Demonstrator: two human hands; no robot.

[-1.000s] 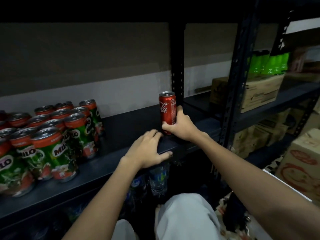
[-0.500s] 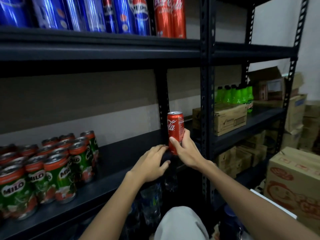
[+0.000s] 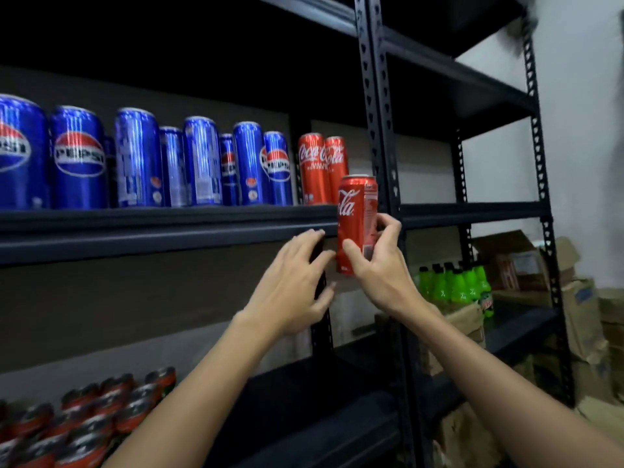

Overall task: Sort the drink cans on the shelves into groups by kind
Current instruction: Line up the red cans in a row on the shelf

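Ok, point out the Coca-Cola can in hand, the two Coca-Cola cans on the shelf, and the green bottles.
Held Coca-Cola can [image 3: 351, 211], head view: its logo.
Shelved Coca-Cola cans [image 3: 312, 170], head view: left can's body.
Green bottles [image 3: 456, 285], head view: a middle bottle's body.

Both bare arms reach up and forward. The right hand grips the red can upright, thumb in front. The left hand, fingers loosely spread, hovers just left of the can.
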